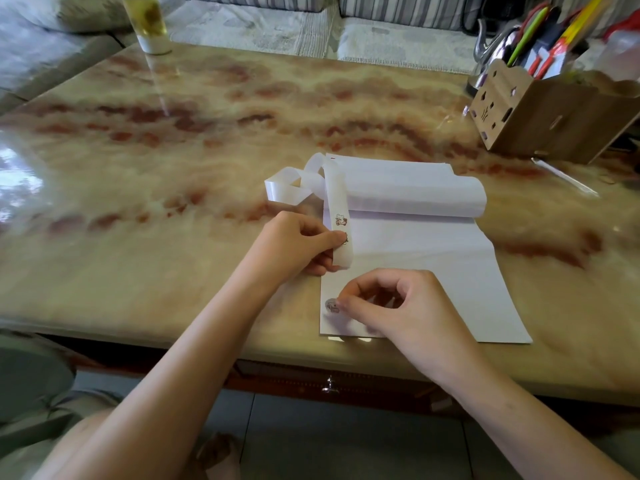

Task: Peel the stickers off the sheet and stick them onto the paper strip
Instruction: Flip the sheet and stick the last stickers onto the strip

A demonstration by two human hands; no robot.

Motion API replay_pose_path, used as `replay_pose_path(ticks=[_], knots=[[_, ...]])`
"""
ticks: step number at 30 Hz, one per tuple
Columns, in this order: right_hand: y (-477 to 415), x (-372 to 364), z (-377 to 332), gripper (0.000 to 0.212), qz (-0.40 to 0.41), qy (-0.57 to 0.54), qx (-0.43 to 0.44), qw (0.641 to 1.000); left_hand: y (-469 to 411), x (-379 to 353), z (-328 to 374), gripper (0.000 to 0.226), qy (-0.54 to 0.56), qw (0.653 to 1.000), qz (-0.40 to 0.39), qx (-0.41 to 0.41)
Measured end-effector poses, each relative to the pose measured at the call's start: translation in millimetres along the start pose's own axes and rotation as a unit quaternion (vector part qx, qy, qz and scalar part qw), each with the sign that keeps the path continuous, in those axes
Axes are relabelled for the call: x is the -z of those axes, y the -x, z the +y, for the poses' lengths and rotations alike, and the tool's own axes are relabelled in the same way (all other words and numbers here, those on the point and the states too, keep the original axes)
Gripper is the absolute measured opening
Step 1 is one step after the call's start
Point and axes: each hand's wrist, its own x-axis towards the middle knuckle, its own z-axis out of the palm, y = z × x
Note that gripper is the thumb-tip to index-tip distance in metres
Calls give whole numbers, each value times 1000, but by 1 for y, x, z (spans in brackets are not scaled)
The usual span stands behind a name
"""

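Nearest, the right hand (398,306) lies on the near end of the white sheet (433,265), its fingers curled and its thumb and forefinger tips closed on the edge of a small grey sticker (331,305) that sits at the sheet's near left corner. Just beyond, at the sheet's left edge, the left hand (298,244) pinches the paper strip (337,199) between thumb and curled fingers, holding its near end a little off the sheet. The thumb tip half covers one sticker (345,240) on the strip, and a cartoon sticker (341,220) shows in full just past it. The strip runs away along the sheet's left edge, then loops and curls onto the marbled table (173,168) off the sheet's far left corner. Across the far half of the sheet a page (415,192) is rolled back on itself. Farther right of the sheet stands a wooden holder (554,112) stuffed with pens, and far off to the sheet's left, at the table's back edge, stands a glass jar (149,26), with a striped sofa (398,8) beyond.
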Motion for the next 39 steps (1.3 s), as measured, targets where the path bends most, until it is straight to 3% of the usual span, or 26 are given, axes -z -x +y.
replay_pose_path(ticks=[10,17,39], knots=[[-1,2,-1,9,-8,42,12,999,1,1,0,19,-3,1000,-1,0],[-2,2,-2,6,-42,1,-11,999,2,0,1,20,-4,1000,-1,1],[4,-13,2,8,31,114,-20,993,0,0,-1,21,-8,1000,2,-2]])
